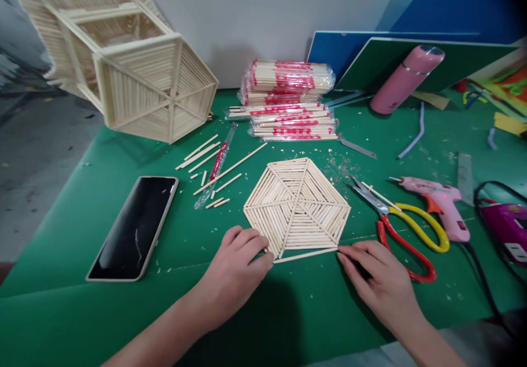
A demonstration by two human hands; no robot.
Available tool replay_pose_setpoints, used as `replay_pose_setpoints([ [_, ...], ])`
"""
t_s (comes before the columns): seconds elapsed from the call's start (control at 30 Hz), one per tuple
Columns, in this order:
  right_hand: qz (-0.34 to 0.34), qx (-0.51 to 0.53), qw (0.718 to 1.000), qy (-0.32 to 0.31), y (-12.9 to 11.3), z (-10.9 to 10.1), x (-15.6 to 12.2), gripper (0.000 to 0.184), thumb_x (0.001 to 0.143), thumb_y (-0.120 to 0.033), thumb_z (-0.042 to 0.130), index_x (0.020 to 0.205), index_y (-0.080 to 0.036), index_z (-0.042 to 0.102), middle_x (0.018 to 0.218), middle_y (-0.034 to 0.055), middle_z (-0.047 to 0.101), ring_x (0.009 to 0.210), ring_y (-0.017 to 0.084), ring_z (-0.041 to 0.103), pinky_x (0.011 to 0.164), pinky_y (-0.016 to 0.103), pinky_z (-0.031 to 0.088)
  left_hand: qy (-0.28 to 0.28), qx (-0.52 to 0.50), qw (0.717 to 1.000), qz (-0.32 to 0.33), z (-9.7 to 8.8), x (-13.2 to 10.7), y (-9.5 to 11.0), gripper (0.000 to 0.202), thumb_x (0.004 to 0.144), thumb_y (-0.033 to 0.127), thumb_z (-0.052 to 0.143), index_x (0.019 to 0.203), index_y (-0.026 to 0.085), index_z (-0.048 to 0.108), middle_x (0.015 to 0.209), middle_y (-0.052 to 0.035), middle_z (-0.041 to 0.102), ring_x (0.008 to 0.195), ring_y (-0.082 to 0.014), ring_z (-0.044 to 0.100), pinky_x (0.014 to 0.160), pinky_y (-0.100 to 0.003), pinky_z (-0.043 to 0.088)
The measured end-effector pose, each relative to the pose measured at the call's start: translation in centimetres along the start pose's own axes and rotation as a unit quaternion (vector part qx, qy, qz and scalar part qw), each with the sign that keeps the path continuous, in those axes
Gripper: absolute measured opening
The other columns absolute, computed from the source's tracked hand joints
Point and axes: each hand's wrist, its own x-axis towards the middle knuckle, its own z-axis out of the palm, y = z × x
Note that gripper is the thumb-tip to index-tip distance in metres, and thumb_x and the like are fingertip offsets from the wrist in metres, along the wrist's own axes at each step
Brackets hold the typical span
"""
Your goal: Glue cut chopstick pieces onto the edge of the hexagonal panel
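Note:
A hexagonal panel of wooden sticks (317,224) lies flat in front of me, with crossing sticks dividing it into triangles. A single loose wooden stick (305,255) runs along its near edge, slightly apart from it at the left. My right hand (381,276) pinches the right end of this stick by the panel's lower right corner. At the lower left corner, my left hand (245,260) is closed, thumb and fingertips at the stick's left end and against the panel's edge. Its exact contact is partly hidden by the fingers.
Scissors (387,210) and a pink glue gun (442,194) lie at right. A phone (134,227) rests at left near cut sticks (201,156). Behind are wrapped chopstick packs (290,82), a pink bottle (405,82) and a large stick-built structure (144,87).

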Motion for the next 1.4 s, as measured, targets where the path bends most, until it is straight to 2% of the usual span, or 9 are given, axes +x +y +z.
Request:
replay_pose_setpoints([
  [0.17,0.002,-0.005,1.000,0.002,-0.2,-0.1,0.2,0.016,0.079,-0.019,0.055,0.091,-0.019,0.065,0.075,0.0050,0.061,0.069,0.016,0.058,0.061,0.029,0.049,0.034,-0.001,0.999,-0.013,0.2,0.6,1.1,0.016,0.084,0.022,0.046,0.080,0.021,0.061,0.084,-0.0018,0.059,0.087,-0.0170,0.049,0.083,-0.036,0.030],
  [0.3,0.000,-0.003,1.000,0.001,-0.3,-0.1,0.2,0.016,0.079,-0.017,0.055,0.092,-0.018,0.065,0.075,0.0053,0.060,0.069,0.016,0.057,0.061,0.029,0.048,0.038,0.003,0.999,-0.015,1.1,0.7,1.9,0.022,0.086,0.018,0.042,0.071,0.019,0.058,0.076,-0.0008,0.056,0.081,-0.0160,0.048,0.081,-0.036,0.030],
  [0.4,0.001,0.002,1.000,-0.001,-0.3,0.0,0.1,0.016,0.080,-0.017,0.055,0.092,-0.018,0.065,0.074,0.0052,0.059,0.068,0.015,0.056,0.059,0.029,0.047,0.052,-0.004,0.998,-0.025,1.6,0.5,2.1,0.022,0.086,0.016,0.042,0.072,0.018,0.058,0.074,-0.0006,0.056,0.080,-0.0159,0.048,0.081,-0.037,0.029],
  [0.63,0.001,0.009,1.000,0.000,-0.4,-0.2,0.1,0.017,0.080,-0.015,0.054,0.092,-0.018,0.065,0.074,0.0051,0.058,0.068,0.015,0.055,0.060,0.029,0.047,0.087,-0.012,0.994,-0.067,1.6,0.5,2.6,0.026,0.088,0.019,0.039,0.071,0.018,0.058,0.069,-0.0006,0.057,0.074,-0.0156,0.048,0.077,-0.035,0.031],
  [0.93,0.004,0.014,1.000,0.003,-0.5,-0.1,0.2,0.016,0.080,-0.015,0.054,0.091,-0.017,0.065,0.075,0.0054,0.058,0.069,0.016,0.054,0.060,0.029,0.046,0.111,-0.015,0.991,-0.071,2.1,0.4,2.3,0.018,0.085,0.017,0.047,0.071,0.017,0.058,0.071,-0.0016,0.057,0.076,-0.0163,0.049,0.077,-0.034,0.034],
  [1.07,0.005,0.016,1.000,0.004,-0.5,-0.1,0.2,0.016,0.080,-0.016,0.053,0.091,-0.016,0.065,0.075,0.0056,0.058,0.069,0.016,0.054,0.061,0.030,0.046,0.111,-0.002,0.992,-0.063,2.1,0.5,2.3,0.016,0.084,0.017,0.047,0.077,0.018,0.061,0.074,-0.0020,0.058,0.075,-0.0163,0.049,0.075,-0.034,0.034],
  [1.4,0.000,0.009,1.000,0.002,-0.7,-0.1,0.2,0.016,0.081,-0.016,0.052,0.091,-0.016,0.065,0.076,0.0062,0.060,0.071,0.016,0.056,0.062,0.030,0.048,0.106,0.055,0.992,-0.028,1.7,0.5,2.4,0.023,0.085,0.013,0.042,0.073,0.018,0.061,0.071,-0.0026,0.057,0.069,-0.0146,0.046,0.069,-0.032,0.035],
])
